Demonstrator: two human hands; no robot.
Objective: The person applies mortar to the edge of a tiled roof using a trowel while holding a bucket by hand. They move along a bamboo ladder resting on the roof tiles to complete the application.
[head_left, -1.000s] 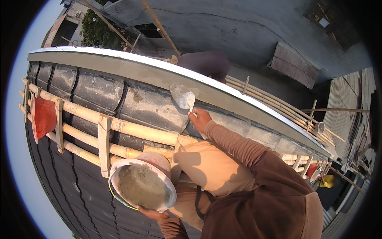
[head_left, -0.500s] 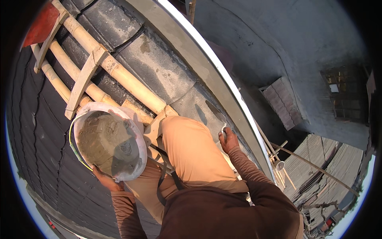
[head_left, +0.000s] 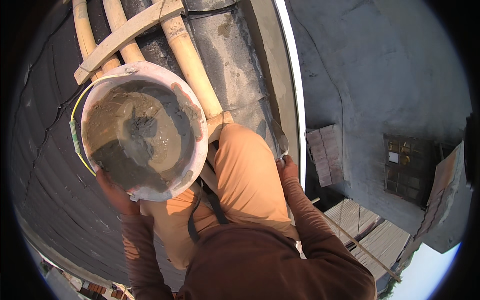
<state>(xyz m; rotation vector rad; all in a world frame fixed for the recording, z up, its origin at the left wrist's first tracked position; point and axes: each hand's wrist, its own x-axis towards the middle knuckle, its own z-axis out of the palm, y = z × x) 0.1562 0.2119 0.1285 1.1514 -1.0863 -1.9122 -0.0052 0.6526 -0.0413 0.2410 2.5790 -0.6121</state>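
Note:
My left hand (head_left: 117, 192) is closed on the lower left edge of a pinkish-white bucket (head_left: 201, 150). Wet grey mortar (head_left: 162, 137) lies inside it, partly smeared up the wall, and a yellow-green wire handle (head_left: 75, 107) hangs at its left side. Beyond my right knee, my right hand (head_left: 288, 169) is closed round the handle of a trowel (head_left: 280, 135). Its thin blade points away from me, close beside the smooth mortar band (head_left: 280, 65) along the roof edge.
A bamboo ladder (head_left: 187, 65) with wooden crosspieces lies on the dark roof tiles (head_left: 227, 60). At right, a white edge strip (head_left: 298, 90) borders a drop beside a grey wall (head_left: 360, 60). Lower roofs (head_left: 370, 230) and a pole (head_left: 357, 245) show below.
The bucket looks larger and higher in view, with its mouth turned more toward me. The whole view has swung round, setting the roof edge more upright. Both hands keep their holds.

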